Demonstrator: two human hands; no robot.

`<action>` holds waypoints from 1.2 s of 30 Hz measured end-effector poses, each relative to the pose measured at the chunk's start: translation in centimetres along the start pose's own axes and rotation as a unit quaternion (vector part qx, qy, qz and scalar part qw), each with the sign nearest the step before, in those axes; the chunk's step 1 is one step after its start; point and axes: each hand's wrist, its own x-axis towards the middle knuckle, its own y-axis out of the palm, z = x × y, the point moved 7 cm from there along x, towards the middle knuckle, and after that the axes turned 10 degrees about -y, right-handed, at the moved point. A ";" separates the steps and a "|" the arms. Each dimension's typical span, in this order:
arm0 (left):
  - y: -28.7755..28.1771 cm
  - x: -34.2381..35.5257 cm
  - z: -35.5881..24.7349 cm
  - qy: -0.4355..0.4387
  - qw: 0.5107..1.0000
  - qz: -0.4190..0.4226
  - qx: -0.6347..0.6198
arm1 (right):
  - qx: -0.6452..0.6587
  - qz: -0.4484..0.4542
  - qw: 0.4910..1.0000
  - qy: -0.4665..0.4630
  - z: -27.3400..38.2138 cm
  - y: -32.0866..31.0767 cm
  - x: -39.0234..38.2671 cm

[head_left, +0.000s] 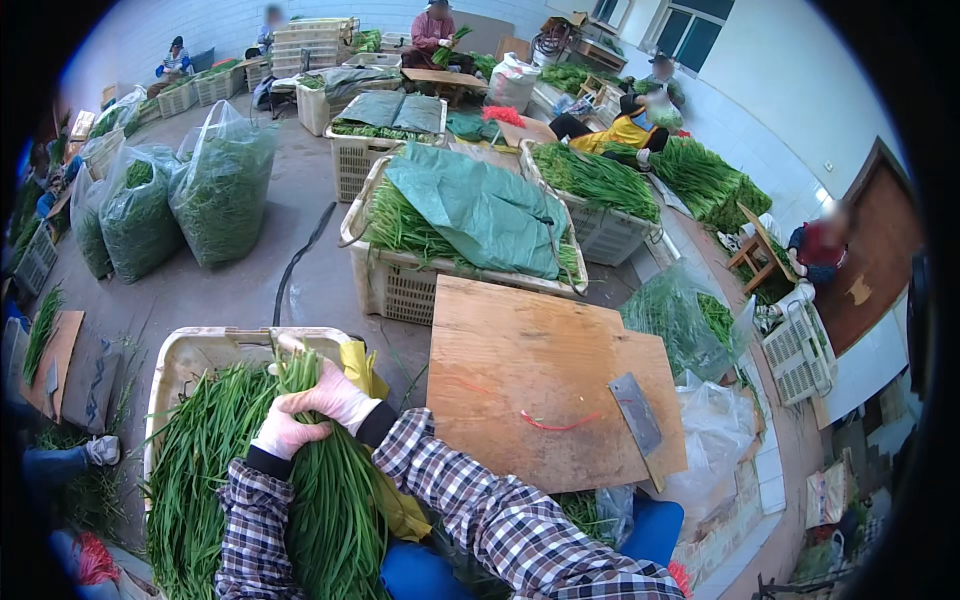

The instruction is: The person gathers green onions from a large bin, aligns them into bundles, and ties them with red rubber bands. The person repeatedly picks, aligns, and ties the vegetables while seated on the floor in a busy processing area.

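Both my hands wear thin pale gloves and are closed around a thick bunch of garlic chives. My right hand wraps its upper part, just under the pale stem ends. Against it from the left, my left hand grips the same bunch a little lower. The long green leaves hang toward me over a cream plastic crate, where more loose chives lie. To the right is a wooden board bearing a cleaver and a red tie strip.
Ahead stands a crate of greens under a green sheet. Filled plastic bags stand on the floor at left, near a black hose. Other people sit farther off, one holding greens. A clear bag lies right of the board.
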 end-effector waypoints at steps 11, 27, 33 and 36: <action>0.1 -0.5 0.5 -0.021 0.999 -0.011 -0.037 | 0.014 -0.081 0.996 0.028 0.1 -0.2 -0.6; -3.1 0.0 4.4 -0.143 0.981 -0.020 -0.131 | 0.095 -0.042 0.992 -0.071 4.8 0.9 -1.7; -1.1 1.0 3.9 -0.107 0.993 0.035 -0.021 | 0.118 -0.152 0.980 -0.050 7.0 -4.0 -1.7; -3.0 0.6 4.5 -0.105 0.994 0.029 -0.032 | 0.071 -0.151 0.980 -0.107 14.2 -3.4 1.8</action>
